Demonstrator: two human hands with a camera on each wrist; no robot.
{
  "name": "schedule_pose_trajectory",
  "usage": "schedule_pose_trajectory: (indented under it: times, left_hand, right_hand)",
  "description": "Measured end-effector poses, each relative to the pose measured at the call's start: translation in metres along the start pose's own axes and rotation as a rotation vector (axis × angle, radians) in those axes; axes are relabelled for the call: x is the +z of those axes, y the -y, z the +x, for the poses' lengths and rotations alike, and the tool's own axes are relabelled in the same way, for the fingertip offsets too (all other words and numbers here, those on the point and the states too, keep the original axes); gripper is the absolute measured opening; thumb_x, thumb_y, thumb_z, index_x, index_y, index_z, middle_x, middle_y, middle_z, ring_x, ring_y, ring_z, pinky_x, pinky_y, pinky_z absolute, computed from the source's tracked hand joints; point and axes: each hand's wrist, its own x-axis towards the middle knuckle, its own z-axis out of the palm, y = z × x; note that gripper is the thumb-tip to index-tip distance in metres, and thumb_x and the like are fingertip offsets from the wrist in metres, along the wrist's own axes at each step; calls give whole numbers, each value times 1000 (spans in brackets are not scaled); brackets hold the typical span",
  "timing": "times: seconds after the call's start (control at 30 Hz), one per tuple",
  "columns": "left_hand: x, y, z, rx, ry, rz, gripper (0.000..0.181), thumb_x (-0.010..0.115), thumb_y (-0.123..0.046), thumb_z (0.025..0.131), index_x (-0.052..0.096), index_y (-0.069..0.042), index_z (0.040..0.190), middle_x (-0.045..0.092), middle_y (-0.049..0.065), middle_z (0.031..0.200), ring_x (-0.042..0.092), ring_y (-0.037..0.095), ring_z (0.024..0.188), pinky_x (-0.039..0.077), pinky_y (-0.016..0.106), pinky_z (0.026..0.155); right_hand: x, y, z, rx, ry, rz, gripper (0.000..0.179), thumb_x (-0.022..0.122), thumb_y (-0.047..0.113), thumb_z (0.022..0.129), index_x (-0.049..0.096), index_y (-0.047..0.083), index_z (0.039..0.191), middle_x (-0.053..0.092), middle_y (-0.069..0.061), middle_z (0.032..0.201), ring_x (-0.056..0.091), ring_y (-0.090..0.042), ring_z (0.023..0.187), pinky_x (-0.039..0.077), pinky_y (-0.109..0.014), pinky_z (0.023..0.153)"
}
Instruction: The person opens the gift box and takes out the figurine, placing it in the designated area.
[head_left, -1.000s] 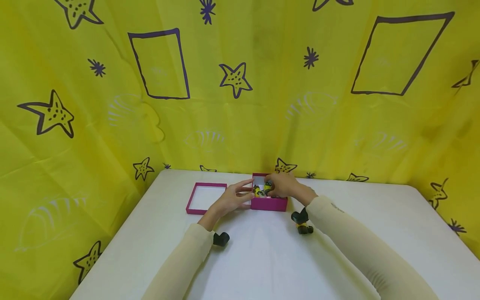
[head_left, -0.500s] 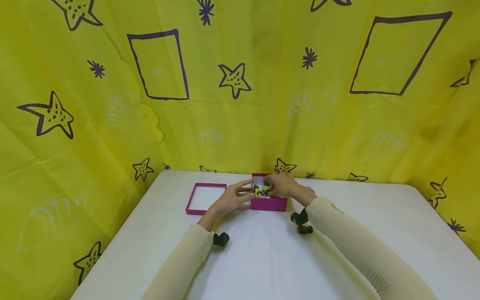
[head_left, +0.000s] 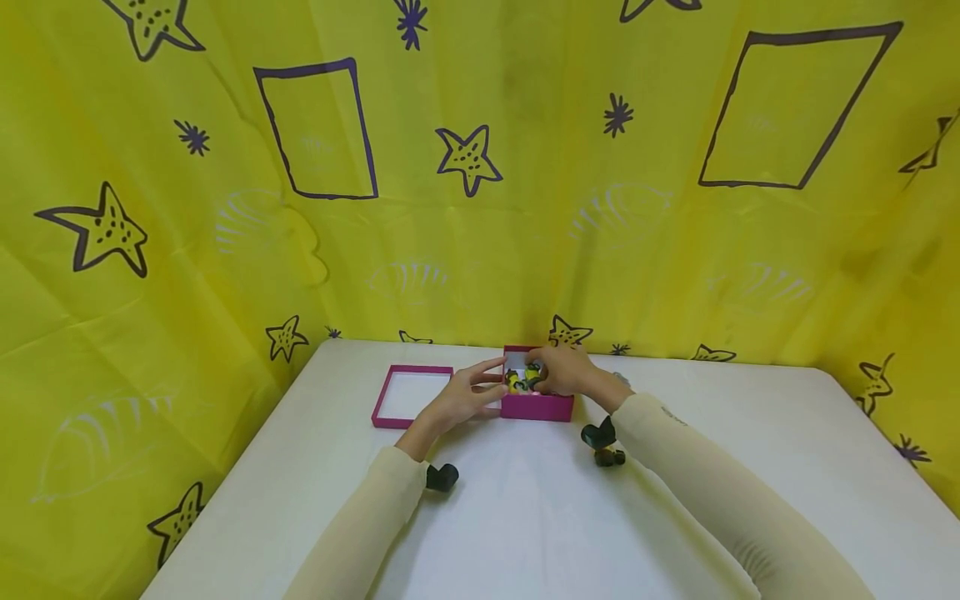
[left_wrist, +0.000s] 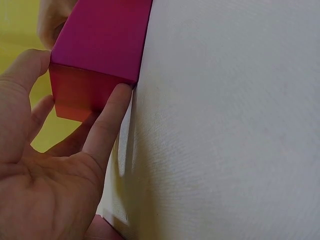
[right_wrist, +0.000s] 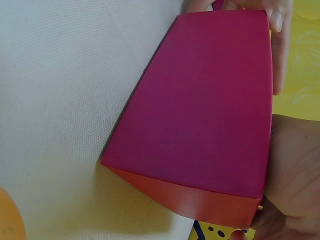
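A magenta box point(head_left: 537, 407) with a white inside stands near the table's back edge. Small yellow-and-green items point(head_left: 513, 380) lie in it, too small to identify. My left hand point(head_left: 461, 398) rests its spread, mostly straight fingers against the box's left end; in the left wrist view its thumb and fingertips touch that end's edges. My right hand point(head_left: 566, 369) reaches over the right side into the box, fingers bent down beside a yellow-and-green item. The box wall point(right_wrist: 200, 100) hides its fingertips in the right wrist view, so whether they pinch anything is unclear.
A shallow magenta-rimmed lid point(head_left: 412, 423), white inside, lies left of the box, partly behind my left hand. The white table point(head_left: 517, 517) ends at a yellow patterned curtain point(head_left: 525, 233). Black devices point(head_left: 442, 477) sit at both wrists.
My right fingers shift very slightly inside the box, and the yellow-and-green item beside them moves a little. The left hand, box and lid stay in place.
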Motion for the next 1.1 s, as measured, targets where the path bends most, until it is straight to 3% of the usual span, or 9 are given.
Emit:
schedule_pose_trajectory:
  times: [0.33, 0.5, 1.1]
  left_hand:
    - [0, -1, 0, 14, 3, 25, 61, 67, -20, 102, 44, -26, 158, 50, 17, 150, 57, 37, 131, 60, 42, 90]
    - [0, 0, 0, 19, 6, 15, 61, 67, -20, 102, 44, -25, 158, 50, 18, 151, 57, 38, 131, 60, 42, 91]
    - [-2, 1, -1, 27, 8, 4, 61, 67, -19, 102, 44, -25, 158, 49, 18, 151, 56, 37, 132, 60, 43, 90]
  right_hand:
    - [0, -2, 0, -7, 2, 20, 53, 82, 20, 89, 63, 10, 138, 73, -5, 99, 66, -24, 92, 46, -52, 92]
    - [-3, -3, -2, -7, 2, 84, 54, 82, 18, 89, 62, 9, 139, 72, -8, 104, 65, -24, 89, 59, -37, 75]
    - [-16, -5, -15, -169, -99, 183, 46, 79, 8, 88, 62, 4, 131, 71, -14, 109, 65, -34, 104, 58, -46, 86]
